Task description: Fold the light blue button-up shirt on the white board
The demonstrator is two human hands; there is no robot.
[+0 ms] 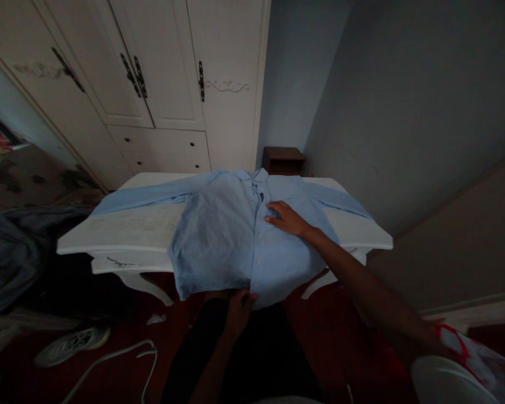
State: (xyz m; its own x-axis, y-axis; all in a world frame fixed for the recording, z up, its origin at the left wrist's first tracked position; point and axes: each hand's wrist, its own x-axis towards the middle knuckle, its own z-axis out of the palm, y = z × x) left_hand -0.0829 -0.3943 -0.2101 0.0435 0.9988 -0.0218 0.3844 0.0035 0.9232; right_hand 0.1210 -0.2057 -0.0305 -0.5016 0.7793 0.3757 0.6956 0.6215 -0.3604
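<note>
A light blue button-up shirt (219,235) lies face up across a white table (122,233), its collar at the far edge and its sleeves stretched out to both sides. The hem hangs over the near edge. At the bottom of the button placket, my left hand (239,310) pinches the hem between thumb and fingers. My right hand (289,219) rests on the upper chest beside the placket, thumb and fingers apart. The collar stands a little open at the neck.
Behind the table stands a white wardrobe (231,123) with dark handles. A small brown cabinet (284,154) sits by the wall. Dark clothes (12,252) are heaped at left. On the red floor lie a shoe (72,345) and a white cable (122,350). A bag (483,353) is at lower right.
</note>
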